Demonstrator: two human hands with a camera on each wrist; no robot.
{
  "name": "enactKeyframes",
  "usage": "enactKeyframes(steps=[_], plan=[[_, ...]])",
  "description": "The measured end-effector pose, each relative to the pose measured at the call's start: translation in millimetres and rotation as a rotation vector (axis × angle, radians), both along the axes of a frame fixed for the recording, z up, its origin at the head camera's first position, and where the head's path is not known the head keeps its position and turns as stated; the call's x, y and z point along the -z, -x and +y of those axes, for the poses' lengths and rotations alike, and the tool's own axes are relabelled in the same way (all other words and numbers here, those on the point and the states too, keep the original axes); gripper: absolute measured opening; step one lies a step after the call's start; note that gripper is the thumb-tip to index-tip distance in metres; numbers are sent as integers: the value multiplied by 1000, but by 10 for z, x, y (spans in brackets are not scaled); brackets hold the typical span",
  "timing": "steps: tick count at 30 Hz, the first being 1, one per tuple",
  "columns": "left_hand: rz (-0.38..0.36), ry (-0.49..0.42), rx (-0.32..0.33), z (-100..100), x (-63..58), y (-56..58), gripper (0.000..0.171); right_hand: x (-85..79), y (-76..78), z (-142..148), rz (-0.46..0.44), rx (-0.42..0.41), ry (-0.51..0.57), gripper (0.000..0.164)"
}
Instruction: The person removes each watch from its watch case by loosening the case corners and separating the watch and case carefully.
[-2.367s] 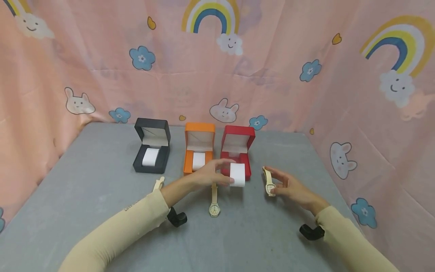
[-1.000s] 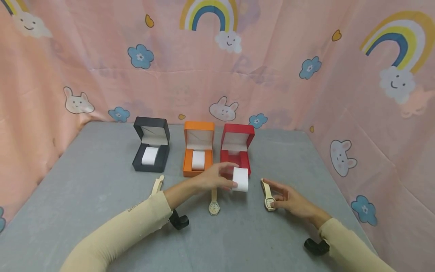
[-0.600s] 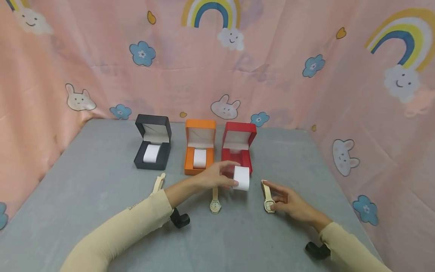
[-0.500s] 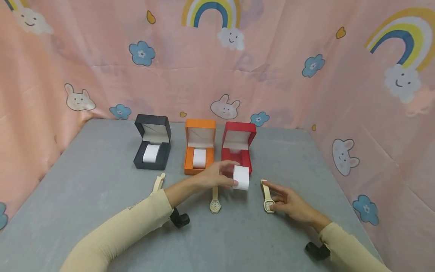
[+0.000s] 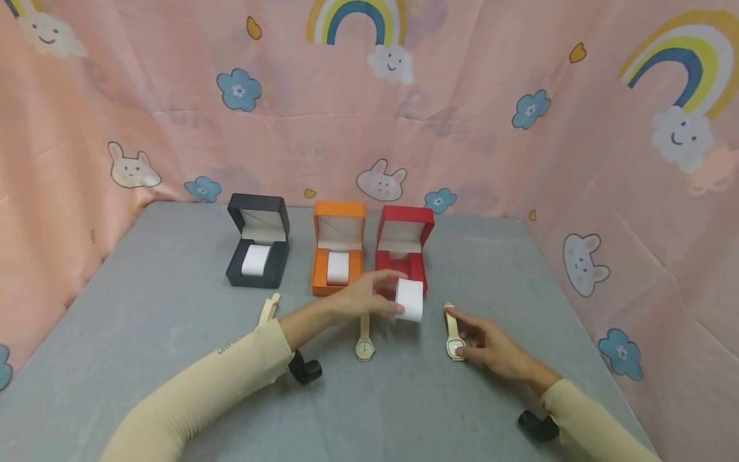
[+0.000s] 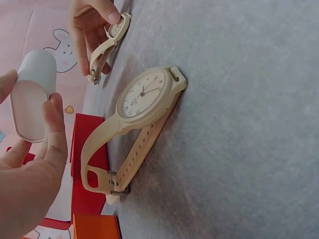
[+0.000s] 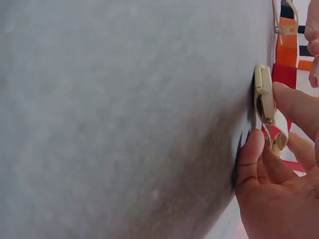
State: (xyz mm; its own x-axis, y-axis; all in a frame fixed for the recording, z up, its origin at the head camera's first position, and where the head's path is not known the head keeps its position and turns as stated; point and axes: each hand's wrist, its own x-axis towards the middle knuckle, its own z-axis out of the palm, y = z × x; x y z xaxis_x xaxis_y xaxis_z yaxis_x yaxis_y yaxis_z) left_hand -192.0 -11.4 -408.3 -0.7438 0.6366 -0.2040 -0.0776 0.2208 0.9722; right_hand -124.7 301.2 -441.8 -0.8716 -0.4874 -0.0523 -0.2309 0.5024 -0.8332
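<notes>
My left hand (image 5: 366, 296) pinches a white watch cushion (image 5: 409, 300) between thumb and fingers, above the table just in front of the open red watch box (image 5: 417, 269). To its right, my right hand (image 5: 499, 350) grips a cream wristwatch with a squarish dial (image 5: 455, 346), the thumb at its face and the fingers by the strap. In the right wrist view that squarish watch (image 7: 266, 97) is seen edge-on, close to the tabletop. Below my left hand lies a buckled cream watch with a round dial (image 6: 144, 97). The left forearm partly hides another cream watch (image 5: 269, 309).
An open black watch box (image 5: 235, 273) and an open orange watch box (image 5: 319, 282) stand left of the red one, each with a white cushion inside. The grey table (image 5: 173, 333) backs onto a pink patterned curtain (image 5: 462, 147).
Over the past couple of seconds, my right hand has brought the squarish watch nearer to me. The left hand has shifted the white cushion slightly right. In the last half second both barely move.
</notes>
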Motion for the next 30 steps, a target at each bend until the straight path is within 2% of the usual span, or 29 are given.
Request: enactKeyframes(steps=[5,11,16,25,30], plan=[[7,9,-10,-11,-33,-3,64,-16,37,24,19,-36,-5,73],[22,19,-17,-28,-44,4,63,-65,70,54,-15,-27,-45,72],[27,20,-16,-48,-54,14,64,-88,95,51,-44,-39,-37,73],[33,17,-20,-51,-80,41,66,-130,115,6,-65,16,-58,57],[26,23,-35,-54,-103,30,67,-147,107,7,-80,21,-52,55]])
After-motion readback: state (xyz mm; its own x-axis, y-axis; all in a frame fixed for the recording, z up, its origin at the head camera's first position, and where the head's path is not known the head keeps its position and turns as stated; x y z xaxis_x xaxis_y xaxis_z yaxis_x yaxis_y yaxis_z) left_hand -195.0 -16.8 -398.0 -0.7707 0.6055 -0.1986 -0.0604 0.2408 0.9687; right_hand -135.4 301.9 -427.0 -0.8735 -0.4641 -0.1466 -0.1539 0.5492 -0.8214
